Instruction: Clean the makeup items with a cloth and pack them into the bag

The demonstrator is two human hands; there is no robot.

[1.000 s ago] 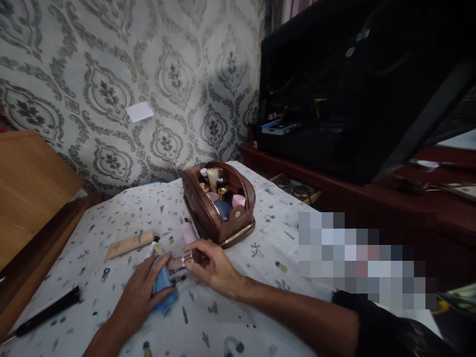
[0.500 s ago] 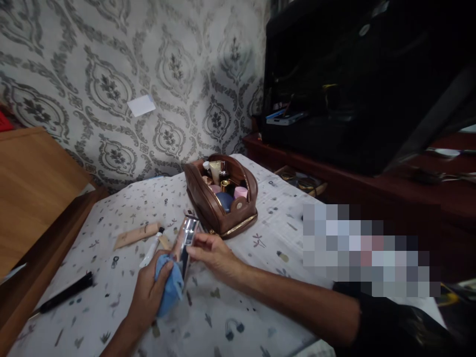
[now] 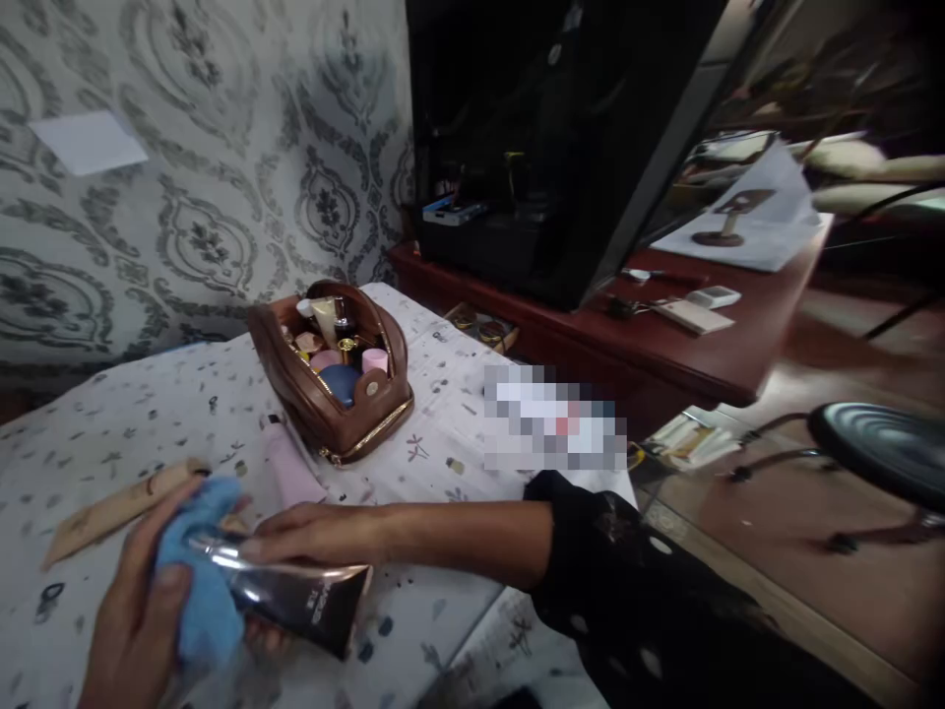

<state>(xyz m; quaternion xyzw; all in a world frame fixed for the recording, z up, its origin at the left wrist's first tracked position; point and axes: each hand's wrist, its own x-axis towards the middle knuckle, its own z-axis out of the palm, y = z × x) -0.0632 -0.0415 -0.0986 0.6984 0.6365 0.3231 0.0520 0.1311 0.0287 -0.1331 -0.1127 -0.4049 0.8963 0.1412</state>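
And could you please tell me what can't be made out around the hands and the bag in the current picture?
All in the head view:
- Cap end of the dark tube: partly covered by the blue cloth in the left hand.
- The tube's lettering: too small and blurred.
- Lower contents of the brown bag: hidden by its walls and upper items.
- Whatever the pixelated patch covers.

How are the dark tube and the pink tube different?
The dark tube looks shiny; the pink tube looks pale and less shiny. The dark tube is in the right hand; the pink tube lies on the patterned sheet. Both widen toward one end.
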